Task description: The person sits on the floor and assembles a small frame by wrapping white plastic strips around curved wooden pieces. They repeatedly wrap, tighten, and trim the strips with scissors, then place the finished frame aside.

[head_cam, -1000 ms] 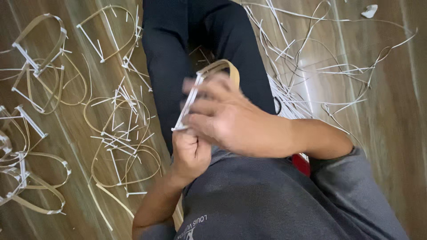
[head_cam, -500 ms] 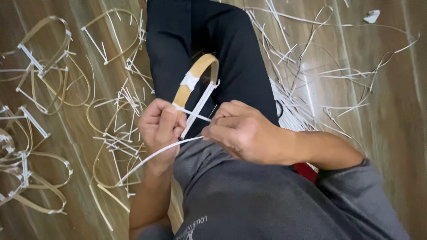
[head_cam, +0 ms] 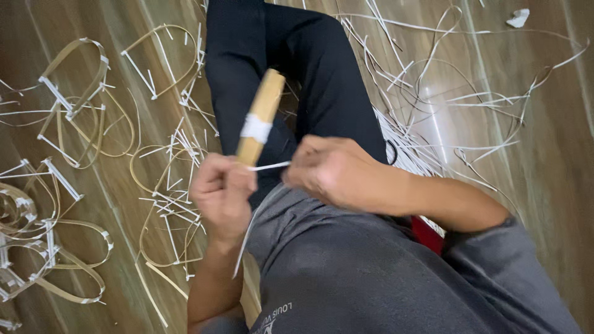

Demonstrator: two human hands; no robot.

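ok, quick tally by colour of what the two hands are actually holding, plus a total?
tan band, bent, with a white wrap, in the left hand: 1
white strip, thin, pulled taut by the right hand: 1
Total: 2
The loops and offcuts on the wooden floor are too tangled to count.

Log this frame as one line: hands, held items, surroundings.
left hand: grips tan bamboo strip with white binding | right hand: pulls thin white strand taut | wooden floor: bound bamboo loops, loose white strands
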